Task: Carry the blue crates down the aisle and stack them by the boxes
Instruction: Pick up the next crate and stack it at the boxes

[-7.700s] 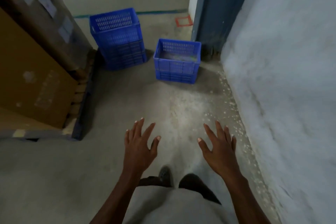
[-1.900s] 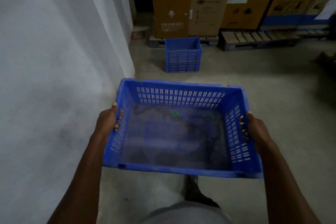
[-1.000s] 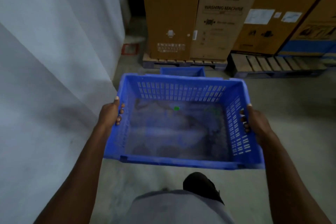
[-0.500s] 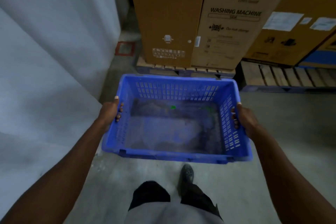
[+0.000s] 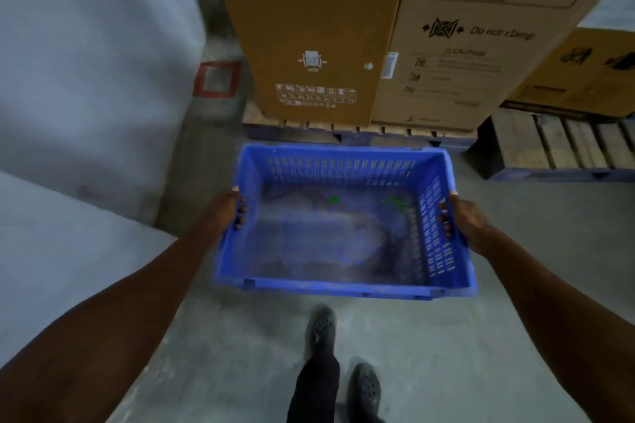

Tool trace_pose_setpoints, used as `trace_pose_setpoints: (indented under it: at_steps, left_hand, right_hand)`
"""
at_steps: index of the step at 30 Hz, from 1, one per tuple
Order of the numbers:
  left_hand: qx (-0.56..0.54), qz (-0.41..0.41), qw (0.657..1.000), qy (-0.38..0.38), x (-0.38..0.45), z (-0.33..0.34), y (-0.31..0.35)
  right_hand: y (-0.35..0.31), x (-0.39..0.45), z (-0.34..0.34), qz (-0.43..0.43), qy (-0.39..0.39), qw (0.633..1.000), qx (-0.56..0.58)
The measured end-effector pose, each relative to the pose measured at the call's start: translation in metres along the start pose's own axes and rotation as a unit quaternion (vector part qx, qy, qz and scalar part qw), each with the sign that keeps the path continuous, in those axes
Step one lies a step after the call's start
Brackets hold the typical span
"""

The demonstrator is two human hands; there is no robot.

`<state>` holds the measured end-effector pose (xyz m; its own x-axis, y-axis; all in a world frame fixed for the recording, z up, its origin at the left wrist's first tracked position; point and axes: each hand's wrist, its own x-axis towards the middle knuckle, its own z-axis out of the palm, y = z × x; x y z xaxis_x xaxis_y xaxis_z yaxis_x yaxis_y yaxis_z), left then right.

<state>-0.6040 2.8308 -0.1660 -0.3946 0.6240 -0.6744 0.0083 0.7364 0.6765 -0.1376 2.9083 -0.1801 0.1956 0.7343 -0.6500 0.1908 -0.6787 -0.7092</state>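
I hold a blue slotted plastic crate (image 5: pixel 343 287) level in front of me, above the floor. My left hand (image 5: pixel 223 216) grips its left wall with fingers curled through the handle slot. On the right wall my right hand (image 5: pixel 462 220) grips the same way. The crate has a dusty bottom with small green scraps. The crate that stood on the floor by the boxes is hidden behind the one I carry. Tall brown washing machine boxes (image 5: pixel 474 45) stand just beyond the crate.
The boxes rest on wooden pallets (image 5: pixel 357 130), with another pallet (image 5: pixel 556 148) at the right. A white wall (image 5: pixel 86 79) runs along my left, with a red square marking (image 5: pixel 216 79) on the floor near its corner. My feet (image 5: pixel 321 328) stand on grey concrete.
I have walked closer to the boxes with the crate in both hands. The boxes fill more of the view, and the crate now sits lower over the pallet's front edge.
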Motion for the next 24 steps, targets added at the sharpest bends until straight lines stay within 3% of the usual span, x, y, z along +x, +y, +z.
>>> trace_pose_setpoints:
  at_steps: [11,24]
  left_hand:
    - [-0.033,-0.019,0.999,0.016,0.169,0.061,-0.029]
    - [-0.073,-0.003,0.996,0.040,0.206,0.080,-0.043]
  right_hand:
    - [0.039,0.152,0.042,0.000,0.001,1.000,-0.028]
    - [0.039,0.193,0.045,-0.016,-0.013,0.999,-0.030]
